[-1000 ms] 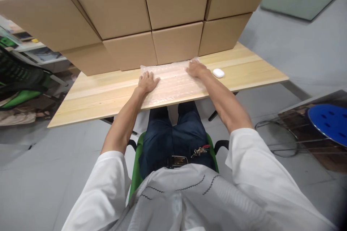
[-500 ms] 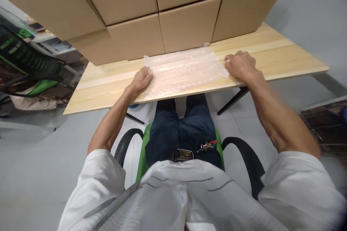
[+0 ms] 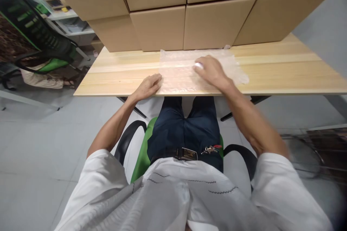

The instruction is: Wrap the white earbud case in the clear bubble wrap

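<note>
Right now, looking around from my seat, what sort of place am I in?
Probably a workroom or storeroom: plain cardboard boxes are stacked on the wooden table, a clear plastic sheet lies before them, and a mesh-backed chair stands off to the left.

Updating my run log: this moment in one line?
left hand: at plastic sheet edge | right hand: holds white object over sheet | boxes: behind

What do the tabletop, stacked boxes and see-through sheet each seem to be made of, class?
Tabletop: smooth wood or wood-look board, with pale, streaky grain.
Stacked boxes: probably cardboard, matt brown and flat-faced.
See-through sheet: likely thin glossy plastic; it wrinkles and the grain shows through.
</note>
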Tool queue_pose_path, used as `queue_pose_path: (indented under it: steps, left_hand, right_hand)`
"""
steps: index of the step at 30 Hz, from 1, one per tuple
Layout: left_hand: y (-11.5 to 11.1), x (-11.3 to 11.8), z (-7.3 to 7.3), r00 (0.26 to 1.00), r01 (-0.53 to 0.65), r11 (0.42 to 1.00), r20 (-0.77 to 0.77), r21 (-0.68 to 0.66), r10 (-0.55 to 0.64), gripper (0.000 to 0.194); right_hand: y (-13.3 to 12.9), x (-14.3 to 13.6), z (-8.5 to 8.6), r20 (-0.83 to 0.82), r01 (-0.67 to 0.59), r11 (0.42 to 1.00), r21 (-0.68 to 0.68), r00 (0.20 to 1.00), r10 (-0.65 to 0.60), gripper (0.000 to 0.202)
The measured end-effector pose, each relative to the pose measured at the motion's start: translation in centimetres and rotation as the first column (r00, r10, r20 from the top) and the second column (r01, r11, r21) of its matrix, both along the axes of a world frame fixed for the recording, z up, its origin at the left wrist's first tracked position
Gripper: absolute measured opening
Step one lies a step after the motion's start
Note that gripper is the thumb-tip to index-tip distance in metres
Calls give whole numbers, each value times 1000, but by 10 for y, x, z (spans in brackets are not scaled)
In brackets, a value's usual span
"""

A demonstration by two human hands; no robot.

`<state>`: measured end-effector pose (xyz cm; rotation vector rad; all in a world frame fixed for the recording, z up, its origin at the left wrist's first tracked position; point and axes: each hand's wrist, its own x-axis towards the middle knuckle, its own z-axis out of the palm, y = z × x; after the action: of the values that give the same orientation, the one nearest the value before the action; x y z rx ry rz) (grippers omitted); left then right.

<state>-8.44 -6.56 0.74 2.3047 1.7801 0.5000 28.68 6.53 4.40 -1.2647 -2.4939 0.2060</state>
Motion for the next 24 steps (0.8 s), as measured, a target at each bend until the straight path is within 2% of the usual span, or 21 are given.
queue_pose_path:
  steps: [2,4,7,11,15,21,24]
  left_hand:
    - [-10,6,-1,999,43,998,36,-35,-41,76]
    - [-21,12,-1,997,67,996,49,-64,-64,79]
    - [-37,21,-2,997,80,993,6,-86,-80,82]
    - [-48,26,-5,989,123,985,-72,-123,-132,90]
    - [-42,23,-6,980,184,973,-54,-140,-193,86]
    - [-5,18,-8,935,348,937,86,-24,-345,77]
    - [18,18,-12,900,421,907,118,7,-419,69]
  right_hand:
    - [-8,-53,-9,-21,-59,997,-50,998,58,76]
    - [-14,-92,-21,-56,-88,993,-82,995,83,80]
    - [-24,-117,-37,-97,-113,989,-95,990,104,86]
    - [-40,-101,-37,-45,-130,986,-104,991,126,89]
    - [-41,-74,-32,-33,-165,980,-115,986,162,92]
    - [-25,-48,-53,-220,-225,971,-82,954,202,102]
    - [-29,-28,-61,-292,-239,969,-56,932,213,104]
